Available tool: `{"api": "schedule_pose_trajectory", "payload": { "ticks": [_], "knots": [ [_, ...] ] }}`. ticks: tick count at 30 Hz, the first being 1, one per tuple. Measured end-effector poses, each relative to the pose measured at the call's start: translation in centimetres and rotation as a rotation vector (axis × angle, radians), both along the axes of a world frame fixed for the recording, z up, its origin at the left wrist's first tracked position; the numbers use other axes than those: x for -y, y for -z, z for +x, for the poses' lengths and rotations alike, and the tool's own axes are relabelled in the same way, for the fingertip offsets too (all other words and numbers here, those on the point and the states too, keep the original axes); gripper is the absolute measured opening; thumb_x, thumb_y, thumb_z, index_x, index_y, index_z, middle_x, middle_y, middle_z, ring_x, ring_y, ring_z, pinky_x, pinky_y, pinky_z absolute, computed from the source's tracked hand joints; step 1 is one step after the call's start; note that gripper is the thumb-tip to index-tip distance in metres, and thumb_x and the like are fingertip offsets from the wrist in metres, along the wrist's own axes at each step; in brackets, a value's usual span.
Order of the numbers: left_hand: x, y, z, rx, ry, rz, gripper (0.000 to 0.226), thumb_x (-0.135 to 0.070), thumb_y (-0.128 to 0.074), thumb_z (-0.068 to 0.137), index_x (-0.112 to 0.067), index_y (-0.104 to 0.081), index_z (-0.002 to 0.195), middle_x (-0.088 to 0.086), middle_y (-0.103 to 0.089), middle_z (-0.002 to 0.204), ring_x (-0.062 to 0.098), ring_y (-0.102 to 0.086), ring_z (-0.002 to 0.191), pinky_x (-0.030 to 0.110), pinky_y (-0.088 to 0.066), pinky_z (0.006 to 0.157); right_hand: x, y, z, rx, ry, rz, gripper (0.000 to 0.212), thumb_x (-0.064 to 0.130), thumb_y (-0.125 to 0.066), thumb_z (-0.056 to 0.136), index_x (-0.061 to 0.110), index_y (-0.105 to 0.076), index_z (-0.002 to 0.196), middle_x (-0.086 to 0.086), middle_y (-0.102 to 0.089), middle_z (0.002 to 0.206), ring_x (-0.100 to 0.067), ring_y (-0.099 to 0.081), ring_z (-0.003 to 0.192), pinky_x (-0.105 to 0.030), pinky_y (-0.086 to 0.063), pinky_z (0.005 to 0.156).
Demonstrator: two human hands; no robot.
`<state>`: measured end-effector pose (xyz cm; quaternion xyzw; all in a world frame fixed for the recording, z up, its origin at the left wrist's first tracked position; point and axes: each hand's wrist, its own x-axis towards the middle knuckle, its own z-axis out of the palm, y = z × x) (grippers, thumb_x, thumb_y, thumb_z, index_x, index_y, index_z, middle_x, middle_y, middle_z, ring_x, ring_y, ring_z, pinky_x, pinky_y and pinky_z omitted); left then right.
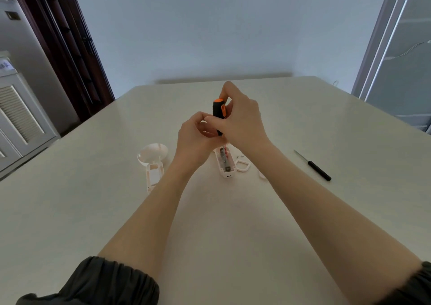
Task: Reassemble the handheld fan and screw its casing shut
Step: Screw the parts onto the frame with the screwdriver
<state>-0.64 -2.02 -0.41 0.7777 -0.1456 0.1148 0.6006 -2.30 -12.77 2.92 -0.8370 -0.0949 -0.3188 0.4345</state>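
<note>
Left of the hands stand a louvred cabinet [21, 115] and dark door frame [70, 38]. On the pale table [233, 223], a casing half [152, 162] lies left of the left hand [198, 136], whose fingers curl around the fan body [225, 162]. The right hand [242, 122] grips an orange-black screwdriver [219, 113]; a small screwdriver [313, 166] lies right.

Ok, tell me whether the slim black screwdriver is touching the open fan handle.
Apart. The head view shows bare table between the slim black screwdriver and the open fan handle.
</note>
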Motion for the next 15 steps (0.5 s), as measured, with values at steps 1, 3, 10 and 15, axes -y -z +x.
{"api": "schedule_pose_trajectory", "payload": {
  "ticks": [1, 3, 10, 15],
  "knots": [
    [-0.1, 0.0, 0.0, -0.012, 0.010, -0.003, 0.034, -0.001, -0.080, 0.065, -0.008, -0.062, 0.092, 0.011, -0.073, 0.084, 0.023, -0.072, 0.077, 0.042, -0.058, 0.079, 0.0, 0.1, 0.1, 0.002, 0.010, 0.005, 0.030, 0.019, -0.071, 0.071, 0.014, -0.045, 0.085, 0.002, -0.051, 0.067, -0.023, -0.052, 0.068, -0.038, -0.047, 0.067],
    [-0.1, 0.1, 0.1, -0.036, 0.036, -0.010, 0.033, -0.002, -0.080, 0.066, -0.009, -0.062, 0.092, 0.009, -0.074, 0.083, 0.021, -0.073, 0.078, 0.042, -0.058, 0.081, 0.2, 0.3, 0.4, -0.004, 0.021, 0.028, 0.036, 0.021, -0.073, 0.071, 0.014, -0.040, 0.083, 0.000, -0.050, 0.070, -0.021, -0.048, 0.067, -0.033, -0.045, 0.063],
    [0.0, 0.1, 0.2, -0.072, 0.107, 0.002, 0.037, -0.007, -0.080, 0.068, -0.013, -0.065, 0.101, 0.001, -0.076, 0.083, 0.017, -0.073, 0.080, 0.039, -0.057, 0.083, 1.1, 0.2, 0.3, -0.076, -0.124, 0.075, 0.021, 0.012, -0.069, 0.075, 0.014, -0.058, 0.093, 0.006, -0.052, 0.071, -0.010, -0.046, 0.062, -0.012, -0.038, 0.056],
    [-0.2, 0.0, 0.2, -0.103, 0.146, -0.035, 0.034, -0.008, -0.078, 0.073, -0.010, -0.064, 0.104, 0.002, -0.076, 0.082, 0.017, -0.073, 0.081, 0.035, -0.055, 0.084, 1.7, -0.8, -0.3, -0.132, -0.284, 0.074, 0.025, 0.000, -0.060, 0.077, 0.017, -0.063, 0.095, -0.003, -0.064, 0.078, -0.012, -0.059, 0.073, -0.021, -0.050, 0.072]
  ]
}}
